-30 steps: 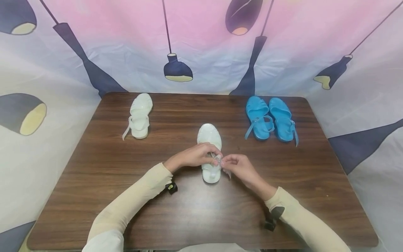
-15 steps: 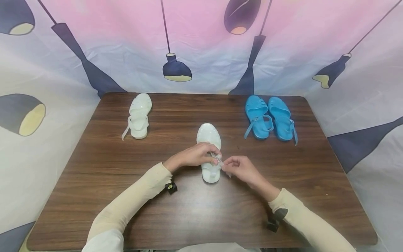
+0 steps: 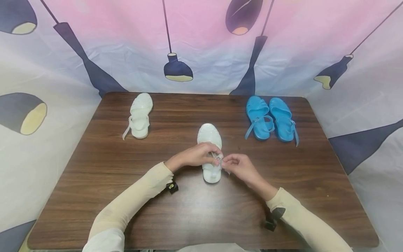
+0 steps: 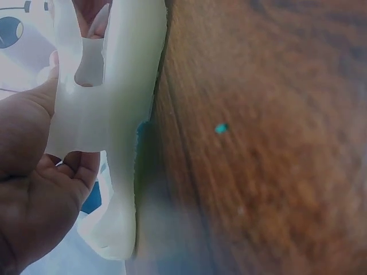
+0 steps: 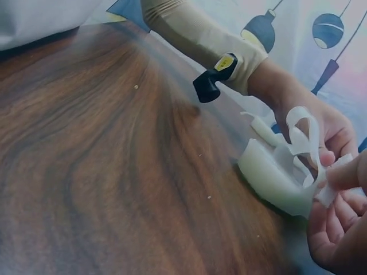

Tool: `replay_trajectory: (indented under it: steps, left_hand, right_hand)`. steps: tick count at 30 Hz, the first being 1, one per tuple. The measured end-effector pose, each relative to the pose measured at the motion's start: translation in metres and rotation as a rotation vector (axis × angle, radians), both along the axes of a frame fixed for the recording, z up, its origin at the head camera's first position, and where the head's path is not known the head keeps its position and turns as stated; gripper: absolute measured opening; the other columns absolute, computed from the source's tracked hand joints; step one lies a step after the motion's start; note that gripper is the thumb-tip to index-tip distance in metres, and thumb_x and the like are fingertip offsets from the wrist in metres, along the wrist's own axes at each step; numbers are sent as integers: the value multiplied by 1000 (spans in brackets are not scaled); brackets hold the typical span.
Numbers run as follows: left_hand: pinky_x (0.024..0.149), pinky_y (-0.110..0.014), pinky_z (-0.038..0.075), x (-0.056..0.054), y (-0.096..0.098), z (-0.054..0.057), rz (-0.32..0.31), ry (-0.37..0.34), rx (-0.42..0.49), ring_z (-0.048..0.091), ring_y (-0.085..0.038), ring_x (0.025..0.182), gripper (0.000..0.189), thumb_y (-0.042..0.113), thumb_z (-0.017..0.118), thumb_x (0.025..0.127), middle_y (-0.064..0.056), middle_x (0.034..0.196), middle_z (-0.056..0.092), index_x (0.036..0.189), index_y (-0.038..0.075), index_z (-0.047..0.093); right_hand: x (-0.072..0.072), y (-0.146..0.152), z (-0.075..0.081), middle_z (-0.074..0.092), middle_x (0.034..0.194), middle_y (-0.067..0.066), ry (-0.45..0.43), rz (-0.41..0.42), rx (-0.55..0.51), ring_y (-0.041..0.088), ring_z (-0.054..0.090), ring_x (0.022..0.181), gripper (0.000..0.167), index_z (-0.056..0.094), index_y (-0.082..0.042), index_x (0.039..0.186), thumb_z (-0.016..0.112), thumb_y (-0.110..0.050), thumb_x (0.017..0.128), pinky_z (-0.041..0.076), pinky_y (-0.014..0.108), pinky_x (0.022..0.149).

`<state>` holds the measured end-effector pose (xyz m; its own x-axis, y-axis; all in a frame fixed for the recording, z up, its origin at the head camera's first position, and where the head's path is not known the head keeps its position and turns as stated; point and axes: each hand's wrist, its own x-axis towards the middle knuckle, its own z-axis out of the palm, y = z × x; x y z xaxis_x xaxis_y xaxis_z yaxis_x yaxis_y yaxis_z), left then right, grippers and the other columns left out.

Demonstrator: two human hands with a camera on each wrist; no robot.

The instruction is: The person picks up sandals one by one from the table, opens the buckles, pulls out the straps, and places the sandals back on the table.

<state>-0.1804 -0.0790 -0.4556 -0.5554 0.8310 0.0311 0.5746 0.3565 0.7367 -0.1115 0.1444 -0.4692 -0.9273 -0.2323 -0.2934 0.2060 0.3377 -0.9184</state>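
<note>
both hands, left and right, pinch the white sandal strap, slightly closer together than before.

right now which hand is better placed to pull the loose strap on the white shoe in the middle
Probably the right hand: it pinches the strap at the right side of the white shoe. The left hand is busy gripping the shoe from the other side.

Cream sleeves bear black wrist cameras, the left yellow-marked.
</note>
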Motion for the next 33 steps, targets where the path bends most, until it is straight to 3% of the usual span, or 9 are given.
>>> replay_trajectory:
  steps: [8, 18, 27, 33]
  left_hand:
    - [102, -32, 49, 0, 1, 3, 17, 0, -9, 61, -18, 114, 32, 22, 77, 92, -5, 119, 70, 119, 6, 71]
    - [99, -30, 50, 0, -2, 2, 12, -12, -11, 62, -15, 110, 31, 20, 78, 91, -5, 116, 71, 118, 6, 71]
    - [100, -31, 48, -1, -1, 4, -19, 16, -36, 60, -15, 110, 32, 23, 78, 91, -1, 114, 71, 118, 8, 72]
    - [100, -31, 48, -1, -1, 2, -17, 33, -19, 60, -15, 110, 31, 23, 78, 91, -1, 113, 70, 118, 8, 72]
  right_hand:
    - [6, 8, -1, 74, 86, 13, -8, 8, -60, 21, 68, 78, 25, 74, 3, 104, 76, -20, 93, 59, 31, 72]
    - [5, 0, -1, 75, 88, 10, 27, -27, -37, 21, 68, 79, 23, 76, 0, 102, 77, -20, 92, 58, 33, 73]
    - [0, -2, 1, 74, 87, 8, 46, -8, 5, 21, 66, 79, 21, 77, -3, 103, 76, -22, 93, 56, 33, 71]
    - [2, 7, -1, 76, 95, 10, 35, 13, -27, 20, 69, 84, 29, 78, -3, 107, 77, -28, 93, 59, 34, 75]
